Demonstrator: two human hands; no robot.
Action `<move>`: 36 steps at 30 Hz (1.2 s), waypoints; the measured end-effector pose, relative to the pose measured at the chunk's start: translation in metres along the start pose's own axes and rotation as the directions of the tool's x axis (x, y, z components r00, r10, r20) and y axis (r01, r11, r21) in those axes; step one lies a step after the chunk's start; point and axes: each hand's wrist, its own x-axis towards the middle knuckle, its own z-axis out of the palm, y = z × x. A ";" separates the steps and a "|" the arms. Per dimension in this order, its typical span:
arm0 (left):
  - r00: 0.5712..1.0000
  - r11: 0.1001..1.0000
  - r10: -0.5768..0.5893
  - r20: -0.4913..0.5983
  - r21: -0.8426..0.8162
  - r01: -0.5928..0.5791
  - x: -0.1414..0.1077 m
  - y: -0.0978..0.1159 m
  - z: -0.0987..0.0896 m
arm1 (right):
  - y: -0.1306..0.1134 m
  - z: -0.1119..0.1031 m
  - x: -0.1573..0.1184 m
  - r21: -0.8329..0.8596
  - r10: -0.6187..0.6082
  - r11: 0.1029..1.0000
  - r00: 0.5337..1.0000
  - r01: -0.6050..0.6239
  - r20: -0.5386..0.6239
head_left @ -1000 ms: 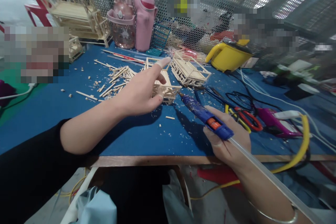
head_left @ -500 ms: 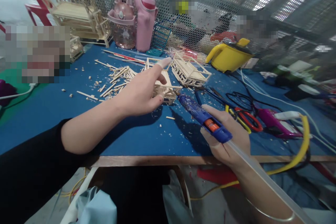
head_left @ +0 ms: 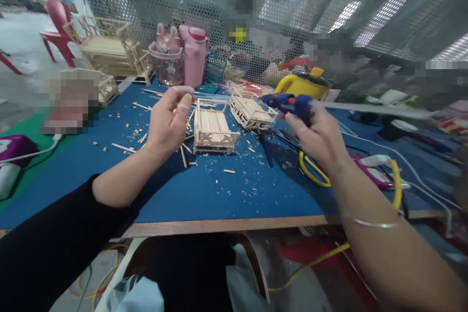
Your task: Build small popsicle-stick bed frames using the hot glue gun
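My right hand [head_left: 323, 131] grips a blue hot glue gun [head_left: 292, 103], raised over the table with its nozzle toward the left. Thumb and index finger of my left hand [head_left: 166, 124] are pinched together above the pile of small wooden sticks [head_left: 184, 156]; whatever may be between them is too small to make out. Between the hands a miniature wooden bed-like frame [head_left: 214, 129] made of sticks stands upright on the blue mat, touched by neither hand. Behind it and to the right sits a second stick model [head_left: 252, 109], just left of the glue gun's nozzle.
Larger stick models [head_left: 109, 48] stand at the back left, beside a pink bottle [head_left: 194, 56] and a clear pink jug [head_left: 170, 66]. A yellow pot [head_left: 307, 85] is at the back right. Yellow-handled pliers [head_left: 314, 170], cables and a purple tool [head_left: 376, 175] lie at right.
My right hand has lifted the glue gun up and away from the near stick model. My left hand has drawn back leftward from that model, its fingers now pinched.
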 end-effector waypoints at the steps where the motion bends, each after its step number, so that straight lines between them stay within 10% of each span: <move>1: 1.000 0.999 -0.013 0.011 0.044 0.013 0.001 0.000 -0.001 | 0.003 0.002 0.014 -0.035 0.027 0.999 0.999 -0.026 0.040; 14: 0.962 0.989 -0.143 0.231 0.077 0.128 -0.002 0.003 -0.001 | 0.013 0.052 0.095 -0.264 0.118 0.964 0.912 -0.010 0.394; 19: 0.861 0.989 -0.132 0.491 0.125 0.081 0.000 0.002 -0.013 | -0.014 0.034 0.070 -0.173 0.053 0.983 0.999 -0.052 -0.002; 24: 0.783 0.953 -0.156 0.603 0.299 -0.040 -0.005 0.004 -0.025 | -0.053 0.026 0.026 0.198 -0.170 0.946 0.912 0.258 -0.374; 36: 0.896 0.935 -0.336 0.291 0.216 0.281 -0.019 -0.008 -0.010 | -0.051 0.058 0.011 0.391 -0.052 0.919 0.998 0.041 0.018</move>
